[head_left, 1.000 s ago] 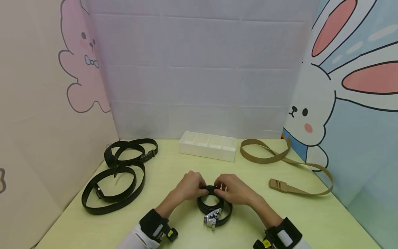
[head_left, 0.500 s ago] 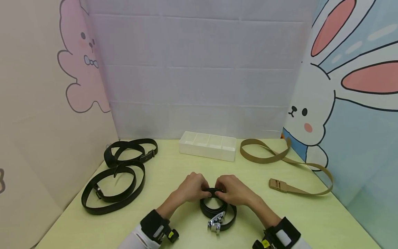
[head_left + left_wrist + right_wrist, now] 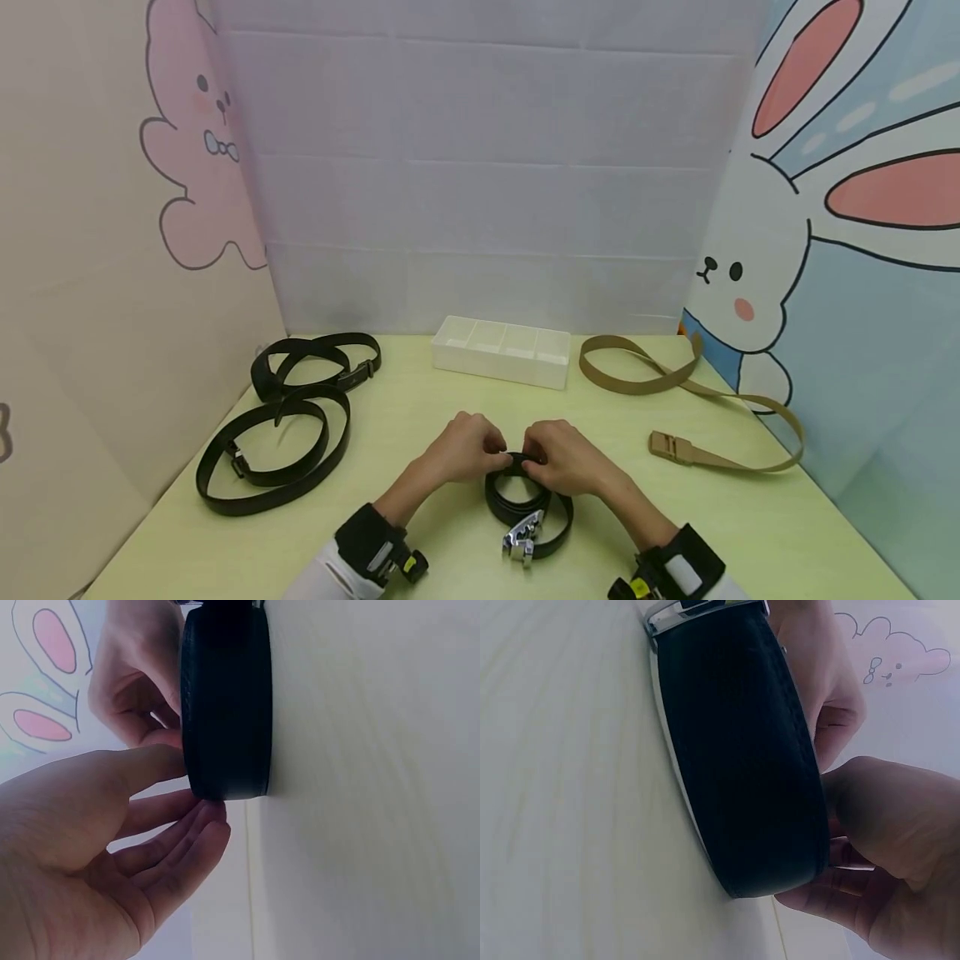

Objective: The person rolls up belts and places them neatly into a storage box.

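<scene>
Your left hand [image 3: 467, 450] and right hand [image 3: 561, 457] each pinch the far side of a coiled black leather belt [image 3: 504, 507], standing on edge on the pale yellow table [image 3: 585, 554] before you. Its silver metal buckle [image 3: 522, 537] sits nearest you. Beyond it stands a white rectangular divided box [image 3: 495, 372].

Yellow tabletop [image 3: 412, 400]: black belts [image 3: 513, 512], tan belt [image 3: 681, 381], white box [image 3: 497, 365]

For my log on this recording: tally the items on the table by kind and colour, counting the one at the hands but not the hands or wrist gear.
Black belts: 3
Tan belt: 1
White compartment box: 1
Total: 5
</scene>
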A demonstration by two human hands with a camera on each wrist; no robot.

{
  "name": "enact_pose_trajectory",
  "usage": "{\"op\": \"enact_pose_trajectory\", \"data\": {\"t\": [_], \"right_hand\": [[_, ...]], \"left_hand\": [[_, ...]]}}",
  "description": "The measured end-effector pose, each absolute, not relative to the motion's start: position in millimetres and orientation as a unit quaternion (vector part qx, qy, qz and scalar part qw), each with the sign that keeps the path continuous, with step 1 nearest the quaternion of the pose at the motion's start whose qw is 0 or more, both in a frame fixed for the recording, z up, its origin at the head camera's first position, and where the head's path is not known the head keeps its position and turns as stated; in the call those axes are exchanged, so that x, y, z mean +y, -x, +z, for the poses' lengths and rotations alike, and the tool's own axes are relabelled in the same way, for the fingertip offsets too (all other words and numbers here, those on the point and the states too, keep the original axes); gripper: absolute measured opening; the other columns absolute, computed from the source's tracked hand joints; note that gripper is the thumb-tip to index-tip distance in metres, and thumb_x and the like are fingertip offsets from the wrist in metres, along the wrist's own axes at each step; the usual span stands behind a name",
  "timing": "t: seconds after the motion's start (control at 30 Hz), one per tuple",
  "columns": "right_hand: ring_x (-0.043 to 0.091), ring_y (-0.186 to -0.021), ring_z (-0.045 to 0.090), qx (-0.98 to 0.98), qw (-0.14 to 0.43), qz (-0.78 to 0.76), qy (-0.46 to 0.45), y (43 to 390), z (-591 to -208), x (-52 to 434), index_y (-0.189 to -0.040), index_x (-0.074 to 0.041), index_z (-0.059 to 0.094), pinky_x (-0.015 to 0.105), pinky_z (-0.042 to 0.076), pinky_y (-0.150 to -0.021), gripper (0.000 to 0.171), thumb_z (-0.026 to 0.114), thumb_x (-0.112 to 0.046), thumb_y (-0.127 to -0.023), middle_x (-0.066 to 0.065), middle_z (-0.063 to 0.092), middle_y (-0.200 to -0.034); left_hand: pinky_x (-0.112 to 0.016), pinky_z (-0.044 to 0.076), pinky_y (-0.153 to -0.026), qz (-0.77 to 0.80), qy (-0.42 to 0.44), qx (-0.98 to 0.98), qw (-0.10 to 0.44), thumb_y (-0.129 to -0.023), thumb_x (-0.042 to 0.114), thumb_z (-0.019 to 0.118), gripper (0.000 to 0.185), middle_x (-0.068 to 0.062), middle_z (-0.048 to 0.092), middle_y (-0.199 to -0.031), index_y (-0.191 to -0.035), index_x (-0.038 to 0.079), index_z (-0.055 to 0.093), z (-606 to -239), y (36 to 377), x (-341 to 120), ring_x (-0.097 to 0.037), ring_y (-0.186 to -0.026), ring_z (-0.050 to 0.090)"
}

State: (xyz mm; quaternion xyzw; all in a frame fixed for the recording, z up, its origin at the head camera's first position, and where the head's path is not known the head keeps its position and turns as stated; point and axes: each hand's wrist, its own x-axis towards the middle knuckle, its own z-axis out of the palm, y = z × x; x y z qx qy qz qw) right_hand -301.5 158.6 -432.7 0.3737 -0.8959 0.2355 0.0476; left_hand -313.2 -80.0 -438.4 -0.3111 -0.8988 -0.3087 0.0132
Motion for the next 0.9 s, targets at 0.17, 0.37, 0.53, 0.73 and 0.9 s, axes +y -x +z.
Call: {"op": "enact_pose_trajectory", "data": {"t": [0.17,0.37,0.53,0.73,0.9], "right_hand": [[-0.001,-0.071,0.054,-0.898,0.055,0.228,-0.372,303,-431,163,-0.09,-0.013,0.074,0.023,0.047,-0.066,0.012,0.082,-0.009,-0.099,-0.005,0.068,-0.082],[-0.001,-0.069,0.054,-0.907,0.054,0.237,-0.343,308,-429,174,-0.087,-0.013,0.075,0.023,0.047,-0.065,0.014,0.083,-0.009,-0.097,-0.006,0.068,-0.079],[-0.001,-0.067,0.053,-0.913,0.053,0.241,-0.325,313,-429,180,-0.087,-0.013,0.074,0.023,0.047,-0.064,0.014,0.083,-0.009,-0.097,-0.006,0.068,-0.077],[0.0,-0.067,0.054,-0.921,0.052,0.245,-0.299,315,-429,181,-0.085,-0.014,0.073,0.024,0.047,-0.064,0.015,0.083,-0.011,-0.096,-0.007,0.067,-0.076],[0.0,-0.066,0.054,-0.922,0.05,0.248,-0.293,314,-431,181,-0.086,-0.013,0.073,0.024,0.048,-0.064,0.014,0.084,-0.011,-0.096,-0.006,0.068,-0.076]], "left_hand": [[-0.02,0.056,-0.066,-0.322,0.309,-0.894,0.038,-0.1,0.017,0.085,0.01,-0.001,0.086,-0.087,-0.093,0.01,0.09,-433,310,-77,-0.001,-0.073,0.072],[-0.018,0.055,-0.067,-0.33,0.363,-0.871,-0.005,-0.103,0.019,0.083,0.011,0.003,0.085,-0.084,-0.096,0.012,0.09,-427,301,-72,0.004,-0.069,0.068],[-0.016,0.056,-0.07,-0.317,0.392,-0.862,-0.045,-0.104,0.018,0.081,0.012,0.003,0.085,-0.087,-0.099,0.012,0.09,-418,293,-68,0.006,-0.072,0.069],[-0.015,0.057,-0.077,-0.295,0.408,-0.863,-0.041,-0.106,0.018,0.079,0.012,0.003,0.087,-0.098,-0.105,0.013,0.09,-417,290,-65,0.005,-0.082,0.073],[-0.014,0.057,-0.083,-0.257,0.468,-0.844,-0.041,-0.107,0.022,0.08,0.012,0.006,0.086,-0.104,-0.107,0.016,0.09,-417,283,-59,0.009,-0.091,0.07]]}}
